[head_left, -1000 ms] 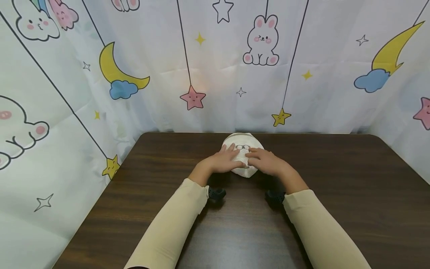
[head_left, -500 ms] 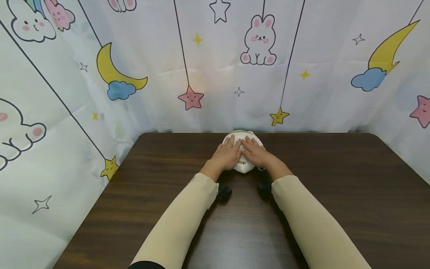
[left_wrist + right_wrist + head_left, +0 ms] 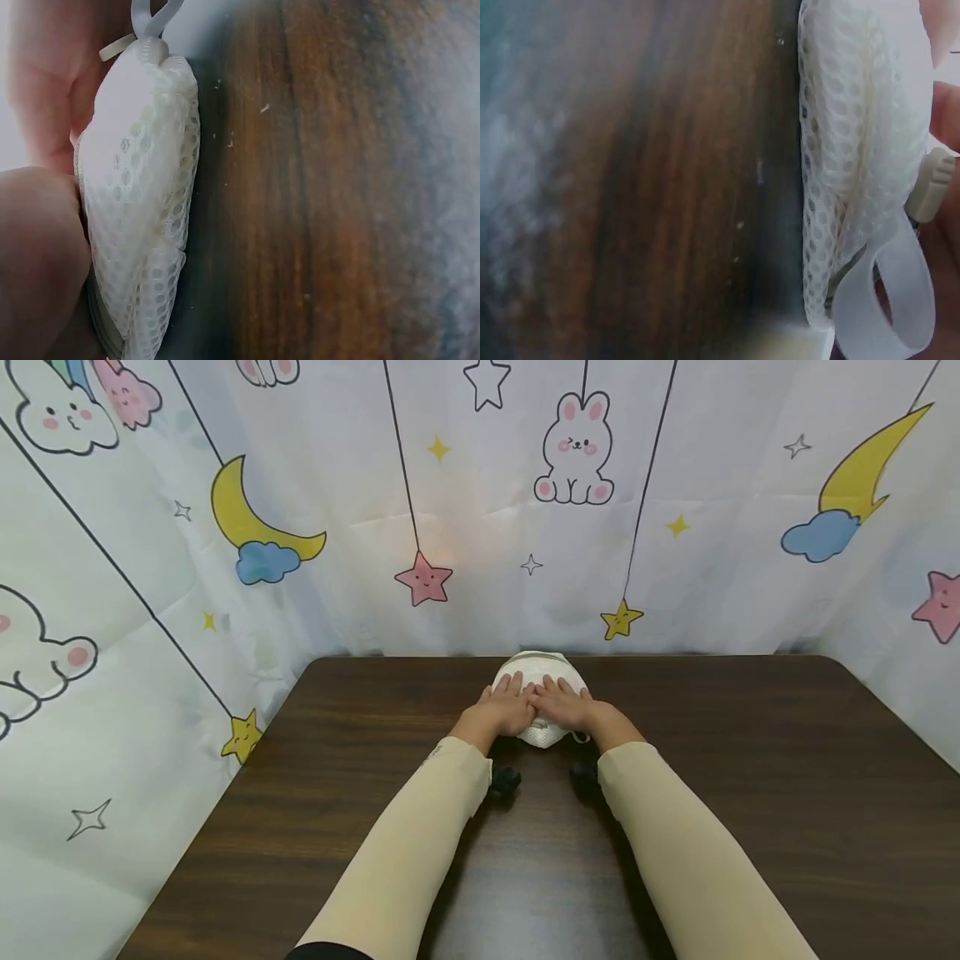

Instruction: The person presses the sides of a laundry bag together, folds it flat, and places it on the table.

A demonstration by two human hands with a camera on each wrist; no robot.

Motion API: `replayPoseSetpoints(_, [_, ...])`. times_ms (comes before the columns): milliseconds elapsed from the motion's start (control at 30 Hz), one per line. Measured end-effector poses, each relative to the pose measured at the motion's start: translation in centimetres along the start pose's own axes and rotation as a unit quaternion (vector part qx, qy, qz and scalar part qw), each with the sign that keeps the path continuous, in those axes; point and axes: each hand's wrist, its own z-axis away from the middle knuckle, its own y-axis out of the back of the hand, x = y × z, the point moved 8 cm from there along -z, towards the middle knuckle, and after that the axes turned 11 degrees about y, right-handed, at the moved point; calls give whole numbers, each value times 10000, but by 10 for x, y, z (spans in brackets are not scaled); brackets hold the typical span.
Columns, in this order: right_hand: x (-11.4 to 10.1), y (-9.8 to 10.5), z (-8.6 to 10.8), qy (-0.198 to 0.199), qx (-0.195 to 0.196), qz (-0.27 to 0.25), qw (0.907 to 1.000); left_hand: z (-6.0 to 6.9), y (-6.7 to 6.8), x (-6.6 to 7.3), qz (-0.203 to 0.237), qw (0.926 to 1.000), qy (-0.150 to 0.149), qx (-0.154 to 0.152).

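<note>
A white mesh laundry bag [image 3: 542, 666], rounded and puffed, lies at the far edge of the table. My left hand [image 3: 507, 708] rests on its left half with straight fingers. From the other side my right hand [image 3: 567, 707] presses on it too, and the fingertips of both hands meet over the middle. Honeycomb netting of the mesh bag [image 3: 142, 195] fills the left wrist view beside the thumb. In the right wrist view a pale zipper pull [image 3: 932, 186] and a white strap loop [image 3: 853, 315] hang at the bag's end. The hands cover most of its top.
The dark wood-grain table [image 3: 375, 718] extends on both sides of the bag. Right behind its far edge hangs a white curtain [image 3: 487, 527] printed with rabbits, moons and stars. A black wrist device [image 3: 506, 781] sits under each sleeve cuff.
Both hands have come closer together on the bag, fingers now flat with tips meeting. The glasses drawing on its top, visible a second ago, is now covered.
</note>
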Motion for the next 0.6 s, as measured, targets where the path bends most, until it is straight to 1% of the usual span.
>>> replayPoseSetpoints(67, [0,2,0,71,42,-74,9999,-1,1,0,-1,10000,21,1])
replayPoseSetpoints(133, [0,6,1,254,166,-157,9994,-2,3,0,22,10000,8,83])
replayPoseSetpoints(200, [1,13,3,441,475,-321,9974,-3,7,0,175,9994,-21,303])
replayPoseSetpoints(267, [2,21,4,561,837,-370,9942,-3,11,0,370,9977,-57,561])
replayPoseSetpoints(333, [5,27,5,568,1117,-351,9915,-4,14,-1,584,9948,-69,830])
replayPoseSetpoints(367, [7,29,6,510,1200,-367,9908,-4,14,-1,686,9934,-49,919])
replayPoseSetpoints(433, [9,29,7,434,1240,-313,9908,-4,12,-1,795,9917,-8,1008])
replayPoseSetpoints(500, [10,26,7,392,1195,-320,9915,-6,9,-2,868,9907,16,1043])
replayPoseSetpoints(600, [10,23,7,395,1118,-324,9924,-6,7,-1,898,9905,-58,1037])
